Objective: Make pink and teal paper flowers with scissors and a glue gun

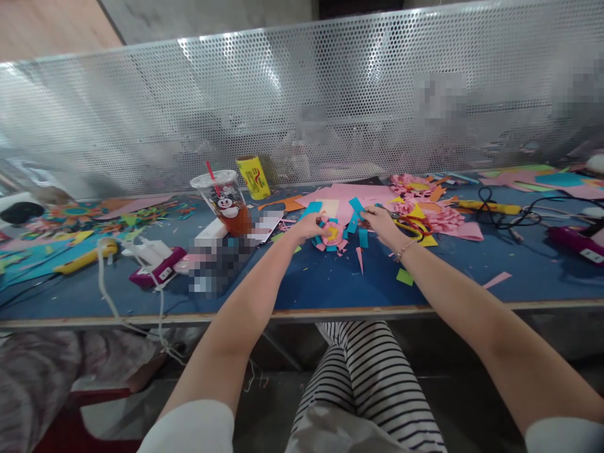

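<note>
My left hand [310,227] is closed on the edge of a paper flower [332,235], which has a yellow middle, a pink ring and blue strips around it. Between the fingers of my right hand [377,223] is a small blue paper strip [357,205], raised just to the right of the flower. Another blue piece [363,238] lies under that hand. Scissors with yellow and red handles [411,226] rest beside my right wrist. Pink ruffled paper flowers [446,217] lie beyond them.
A plastic cup of brown drink [231,211] with a red straw stands left of my hands, near a yellow can [253,178]. Purple power strips [158,267] with cables lie at both sides. Yellow-handled tools [491,207] and paper scraps cover parts of the table. A perforated metal screen [283,94] closes the back.
</note>
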### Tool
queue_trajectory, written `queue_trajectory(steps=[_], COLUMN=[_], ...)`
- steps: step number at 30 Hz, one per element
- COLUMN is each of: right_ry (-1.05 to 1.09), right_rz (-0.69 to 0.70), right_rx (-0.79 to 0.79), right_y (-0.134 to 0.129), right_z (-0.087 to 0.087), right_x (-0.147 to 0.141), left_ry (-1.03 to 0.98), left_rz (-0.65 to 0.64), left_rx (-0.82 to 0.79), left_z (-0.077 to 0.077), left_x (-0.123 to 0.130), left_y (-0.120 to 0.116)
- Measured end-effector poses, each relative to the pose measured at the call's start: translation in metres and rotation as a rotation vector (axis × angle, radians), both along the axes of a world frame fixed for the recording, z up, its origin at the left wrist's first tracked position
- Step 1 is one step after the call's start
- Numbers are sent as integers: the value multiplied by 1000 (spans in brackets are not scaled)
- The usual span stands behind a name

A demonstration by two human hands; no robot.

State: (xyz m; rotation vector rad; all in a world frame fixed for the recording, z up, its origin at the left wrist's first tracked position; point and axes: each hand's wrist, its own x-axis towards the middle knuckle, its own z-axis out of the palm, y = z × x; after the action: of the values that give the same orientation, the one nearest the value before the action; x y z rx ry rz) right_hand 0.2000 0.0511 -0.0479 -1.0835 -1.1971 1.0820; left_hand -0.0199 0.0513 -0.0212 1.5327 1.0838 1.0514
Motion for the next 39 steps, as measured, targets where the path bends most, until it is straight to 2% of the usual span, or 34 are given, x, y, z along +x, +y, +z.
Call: queue_trajectory(steps=[3, 8, 12, 15, 24, 27, 33, 39], right_ry=[58, 237, 284, 258, 199, 217, 231, 281], right_rz=[8, -51, -70, -51, -4, 64, 246, 230], right_rx=[37, 70, 36, 8, -108, -126, -86, -76], right_y=[-1, -1, 0, -1, -16, -24, -39, -42], right_z=[3, 10, 12, 10, 13, 14, 16, 19], right_x=[-2, -1, 2, 2, -15, -24, -34, -37], left_ry=[55, -214, -429, -496, -420, -416, -416, -347], left_rz=[-49, -57, -26, -11, 124, 151, 109, 106], left_rx=[0, -63, -79, -91, -59, -65, -61, -44], left_z=[10, 26, 28, 26, 30, 32, 34, 33], left_x=[0, 1, 4, 7, 23, 27, 28, 25], left_y=[-3, -8, -10, -9, -22, -27, -29, -26])
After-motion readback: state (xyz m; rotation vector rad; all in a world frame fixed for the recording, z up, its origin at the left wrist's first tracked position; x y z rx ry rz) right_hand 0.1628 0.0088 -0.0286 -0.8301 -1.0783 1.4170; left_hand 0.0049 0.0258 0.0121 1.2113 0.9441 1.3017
